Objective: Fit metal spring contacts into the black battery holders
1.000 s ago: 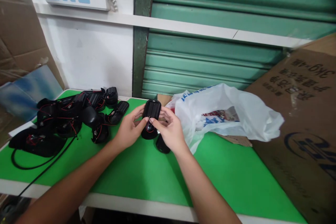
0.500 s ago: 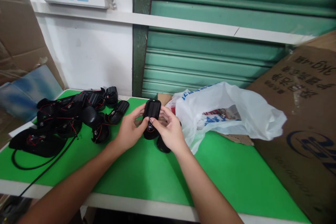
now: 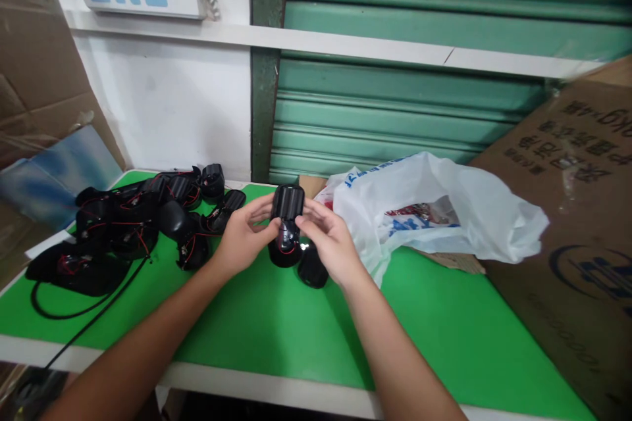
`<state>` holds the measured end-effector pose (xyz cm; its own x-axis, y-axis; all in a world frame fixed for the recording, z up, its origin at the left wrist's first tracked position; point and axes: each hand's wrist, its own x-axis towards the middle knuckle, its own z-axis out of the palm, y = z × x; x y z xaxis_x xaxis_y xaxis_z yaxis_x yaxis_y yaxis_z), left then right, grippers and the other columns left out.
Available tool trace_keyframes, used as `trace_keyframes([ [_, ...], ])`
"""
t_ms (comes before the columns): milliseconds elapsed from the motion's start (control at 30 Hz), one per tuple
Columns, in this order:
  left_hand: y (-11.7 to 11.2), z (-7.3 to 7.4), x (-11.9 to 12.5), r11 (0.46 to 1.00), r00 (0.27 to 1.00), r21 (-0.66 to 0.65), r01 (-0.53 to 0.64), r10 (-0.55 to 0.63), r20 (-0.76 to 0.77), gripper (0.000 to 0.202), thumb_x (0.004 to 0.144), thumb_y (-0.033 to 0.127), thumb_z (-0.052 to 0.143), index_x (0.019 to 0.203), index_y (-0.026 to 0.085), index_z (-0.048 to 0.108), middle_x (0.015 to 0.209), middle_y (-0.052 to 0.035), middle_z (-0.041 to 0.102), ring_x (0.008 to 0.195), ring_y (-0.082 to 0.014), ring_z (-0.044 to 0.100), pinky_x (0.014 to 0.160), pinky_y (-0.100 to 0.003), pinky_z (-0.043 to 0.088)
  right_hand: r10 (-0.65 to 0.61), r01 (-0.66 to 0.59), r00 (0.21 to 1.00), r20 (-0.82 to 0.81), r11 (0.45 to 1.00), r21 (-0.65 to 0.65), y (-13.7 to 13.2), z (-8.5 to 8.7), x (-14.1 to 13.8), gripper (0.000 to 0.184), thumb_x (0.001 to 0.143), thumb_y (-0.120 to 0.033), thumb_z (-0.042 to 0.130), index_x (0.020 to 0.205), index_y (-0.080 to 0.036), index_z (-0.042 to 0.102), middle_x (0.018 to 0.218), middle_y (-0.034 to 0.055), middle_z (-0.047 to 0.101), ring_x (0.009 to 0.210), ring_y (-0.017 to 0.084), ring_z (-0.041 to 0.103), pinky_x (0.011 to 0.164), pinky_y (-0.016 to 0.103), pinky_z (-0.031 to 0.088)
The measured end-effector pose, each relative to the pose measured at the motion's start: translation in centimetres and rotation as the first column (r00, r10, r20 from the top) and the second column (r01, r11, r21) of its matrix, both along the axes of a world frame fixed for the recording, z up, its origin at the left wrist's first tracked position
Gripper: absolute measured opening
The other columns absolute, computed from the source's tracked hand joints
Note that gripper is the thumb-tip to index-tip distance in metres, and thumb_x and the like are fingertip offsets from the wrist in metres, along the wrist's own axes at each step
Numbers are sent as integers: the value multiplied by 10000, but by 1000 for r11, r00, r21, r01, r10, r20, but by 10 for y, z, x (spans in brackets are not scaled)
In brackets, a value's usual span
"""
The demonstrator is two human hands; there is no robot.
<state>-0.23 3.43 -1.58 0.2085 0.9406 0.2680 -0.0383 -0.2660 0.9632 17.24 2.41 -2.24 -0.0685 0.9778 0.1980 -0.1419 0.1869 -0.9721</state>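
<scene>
the bare left hand and the bare right hand are both closed on a small black plastic case. the case is in the middle of the view, with the bright green flat counter under it. the left hand pinches its left side, and the right hand pinches its right side. each thumb is on the near side, and the other fingers go round toward the back.

the case is long and has round corners. its top part has straight grooves that run up and down. its lower part is round, with a shiny dark bump in it. a thin red wire bends in a loop around the bottom of the bump.

a rounded black plastic piece sits on the counter, just beside the lower end of the case and partly behind the right hand. off to the left is a messy heap of black plastic parts with thin red wires. to the right lies a crinkly white plastic bag with blue marks.
</scene>
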Motion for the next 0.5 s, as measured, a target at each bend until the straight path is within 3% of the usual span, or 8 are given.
trace_keyframes([
  [67, 1, 2, -3, 996, 995, -34, 78, -76, 58, 629, 827, 429, 797, 1369, 151, 641, 1243, -160, 753, 1160, -293, 714, 1035, -429, 561, -27, 27, 999, -25, 1000, -6, -1, 2, 1, 338, 836, -496, 760, 1055, -245, 702, 960, 32, 750, 848, 203, 693, 710, 311, 556],
  [167, -3, 4, -1, 985, 985, -78, 154, -147, 86, 674, 832, 423, 805, 1424, 179, 593, 1292, -164, 725, 1083, -264, 734, 922, -370, 599, -130, 131, 991, -28, 991, 19, -4, 1, -4, 326, 863, -538, 732, 975, -236, 680, 869, 5, 696, 776, 182, 643, 678, 294, 520],
  [300, -12, 4, 5, 986, 987, -87, 141, -133, 89, 684, 840, 391, 805, 1459, 235, 558, 1331, -142, 691, 906, -178, 734, 787, -283, 598, -239, 236, 970, 34, 969, 69, -6, 1, -11, 297, 894, -522, 699, 968, -237, 662, 871, -9, 644, 829, 189, 607, 749, 305, 496],
  [500, -14, 2, 9, 989, 992, -99, 110, -104, 64, 648, 817, 362, 826, 1411, 202, 622, 1303, -146, 703, 851, -153, 724, 755, -253, 596, -270, 253, 957, 102, 955, 151, -8, 0, -13, 232, 938, -464, 642, 917, -236, 604, 822, -15, 593, 790, 181, 577, 746, 302, 469],
])
